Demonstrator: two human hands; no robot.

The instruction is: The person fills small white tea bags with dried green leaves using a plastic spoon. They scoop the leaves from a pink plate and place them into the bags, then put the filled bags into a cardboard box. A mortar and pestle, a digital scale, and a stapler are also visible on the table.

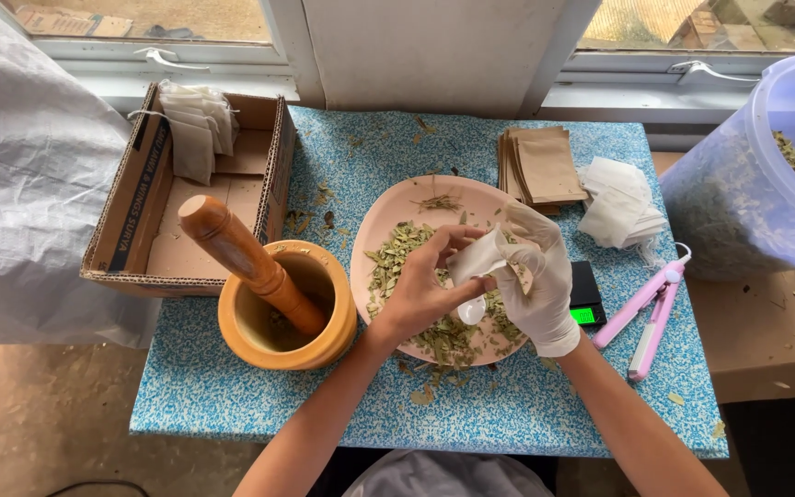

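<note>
A: What's happening centre frame?

B: Filling step, I'd say. Bare left hand [425, 290] and white-gloved right hand [537, 281] each grip the small white filter bag [478, 260] over the pink leaf plate [388, 221]; next needs its mouth held wide.

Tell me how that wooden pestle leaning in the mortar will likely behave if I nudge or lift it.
The pestle looks like solid turned wood, so probably stiff and fairly heavy for its size. It leans tilted on the rim of the mortar, so a nudge would likely slide it around the rim. Being round, it would probably roll if laid on the table.
</note>
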